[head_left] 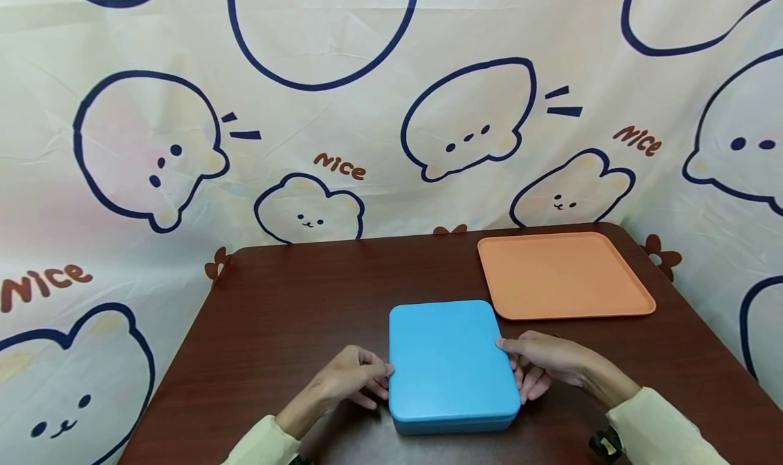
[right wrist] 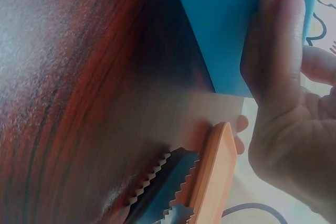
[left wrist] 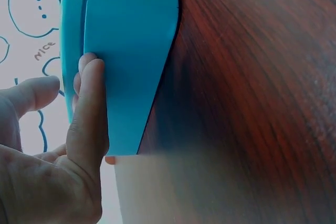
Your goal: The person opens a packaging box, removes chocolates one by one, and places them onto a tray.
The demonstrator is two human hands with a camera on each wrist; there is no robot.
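Blue box (head_left: 453, 363) sits flat on the dark table (head_left: 318, 288), lid (head_left: 446, 342) up, about midway between the left and right edges, well back from the far edge. One side faces the person; long axis looks to run toward the far edge, but foreshortening makes that hard to confirm. Orange tray (head_left: 565, 274) at the far right corner, just beyond the box's far right corner.

Left hand (head_left: 349, 376): box is directly right of it. Thumb tip by the lid's left edge, fingertips touching the side wall; can't tell if it actually grips. Right hand (head_left: 550, 359): box is directly left of it, pinched with thumb on the lid's right edge and fingers along the side below.

Left wrist view shows the lid seam (left wrist: 85, 30) at the fingertips, hidden from the head view. Right wrist view adds a dark toothed-edge piece (right wrist: 163, 184) beside the tray; can't identify it.
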